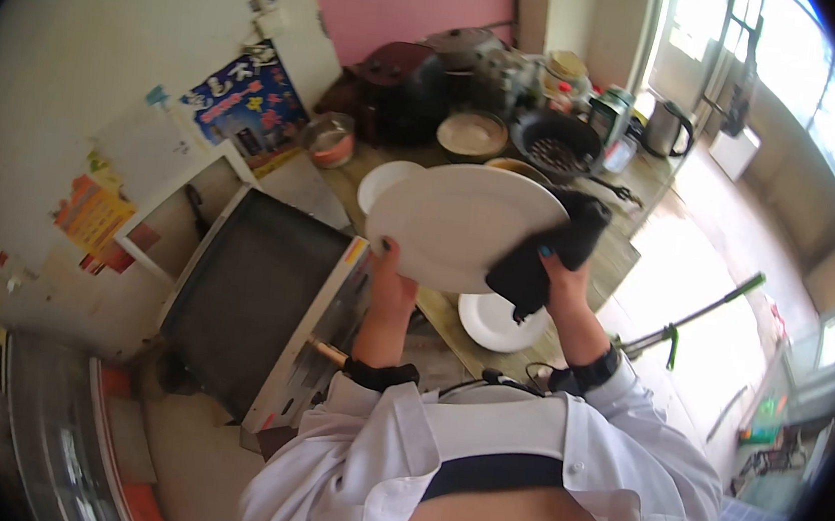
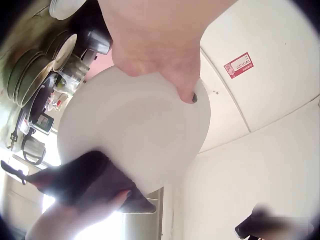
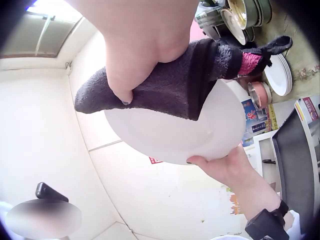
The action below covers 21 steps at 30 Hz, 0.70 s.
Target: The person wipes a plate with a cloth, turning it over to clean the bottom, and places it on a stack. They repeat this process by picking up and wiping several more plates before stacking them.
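Observation:
A large white oval plate [image 1: 457, 219] is held up over the counter between both hands. My left hand [image 1: 391, 293] grips its near left rim, the thumb lying on the plate's face. At the right side, my right hand [image 1: 566, 283] pinches the rim through a dark cloth [image 1: 581, 236], thumb in front. In the right wrist view the cloth [image 3: 170, 82] drapes over the edge, with a pink patch and a loop at one end. Fingers behind the plate are hidden. Below it on the counter lies another white plate [image 1: 500, 327].
Left of the plate stands a dark flat griddle [image 1: 260, 276] with a pale front. White plates [image 1: 383, 179], a bowl [image 1: 473, 135], a black pan [image 1: 554, 145] and a kettle [image 1: 666, 129] crowd the counter's back. A green-handled pole [image 1: 699, 313] leans at the right.

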### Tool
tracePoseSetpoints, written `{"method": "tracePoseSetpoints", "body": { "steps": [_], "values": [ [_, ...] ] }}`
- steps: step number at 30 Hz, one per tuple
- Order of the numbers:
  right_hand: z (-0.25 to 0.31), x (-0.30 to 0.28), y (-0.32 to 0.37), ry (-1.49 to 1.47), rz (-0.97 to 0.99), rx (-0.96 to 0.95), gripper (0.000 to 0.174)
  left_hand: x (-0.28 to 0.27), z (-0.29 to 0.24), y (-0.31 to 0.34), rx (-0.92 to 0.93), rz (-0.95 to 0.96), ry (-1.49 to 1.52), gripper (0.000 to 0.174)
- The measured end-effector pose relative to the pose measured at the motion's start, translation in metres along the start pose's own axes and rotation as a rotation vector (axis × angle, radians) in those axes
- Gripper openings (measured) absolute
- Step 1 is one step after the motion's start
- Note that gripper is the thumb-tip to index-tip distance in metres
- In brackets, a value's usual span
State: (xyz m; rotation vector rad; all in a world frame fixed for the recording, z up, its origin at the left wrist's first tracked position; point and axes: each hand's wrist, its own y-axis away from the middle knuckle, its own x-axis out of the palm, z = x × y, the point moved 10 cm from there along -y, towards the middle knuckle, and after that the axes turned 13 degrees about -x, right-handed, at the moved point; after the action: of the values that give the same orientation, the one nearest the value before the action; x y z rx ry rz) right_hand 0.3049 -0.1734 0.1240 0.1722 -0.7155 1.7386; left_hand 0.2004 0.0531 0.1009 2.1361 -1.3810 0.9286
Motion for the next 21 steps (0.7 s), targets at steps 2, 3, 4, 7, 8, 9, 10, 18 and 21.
{"method": "tracePoseSetpoints", "body": {
  "steps": [2,3,4,7,8,9,10,18,21],
  "values": [
    [-0.023,-0.008,0.007,-0.084,-0.029,0.081,0.034,0.014,0.01,0.003,-0.036,0.005,0.023,0.056],
    [-0.029,-0.005,0.016,-0.146,-0.072,0.121,0.035,0.027,0.01,0.007,-0.038,0.031,0.077,0.058],
    [-0.034,-0.001,0.025,-0.209,-0.109,0.157,0.037,0.035,0.011,0.009,-0.032,0.057,0.133,0.061],
    [-0.035,0.019,0.035,-0.422,-0.078,0.188,0.042,0.051,0.026,0.012,-0.021,0.119,0.267,0.063],
    [-0.039,0.023,0.04,-0.418,-0.082,0.189,0.042,0.057,0.032,0.014,-0.026,0.118,0.269,0.063],
    [-0.045,0.025,0.048,-0.377,-0.096,0.207,0.043,0.063,0.044,0.015,-0.09,0.09,0.314,0.063],
    [-0.05,0.025,0.056,-0.334,-0.114,0.227,0.044,0.064,0.055,0.018,-0.158,0.058,0.358,0.064],
    [0.036,0.025,0.006,0.096,0.336,-0.164,0.028,0.025,0.009,0.006,0.05,0.125,0.01,0.05],
    [0.075,0.046,-0.008,0.205,0.567,-0.242,0.025,0.045,-0.039,0.015,0.068,0.249,-0.256,0.047]
  ]
}}
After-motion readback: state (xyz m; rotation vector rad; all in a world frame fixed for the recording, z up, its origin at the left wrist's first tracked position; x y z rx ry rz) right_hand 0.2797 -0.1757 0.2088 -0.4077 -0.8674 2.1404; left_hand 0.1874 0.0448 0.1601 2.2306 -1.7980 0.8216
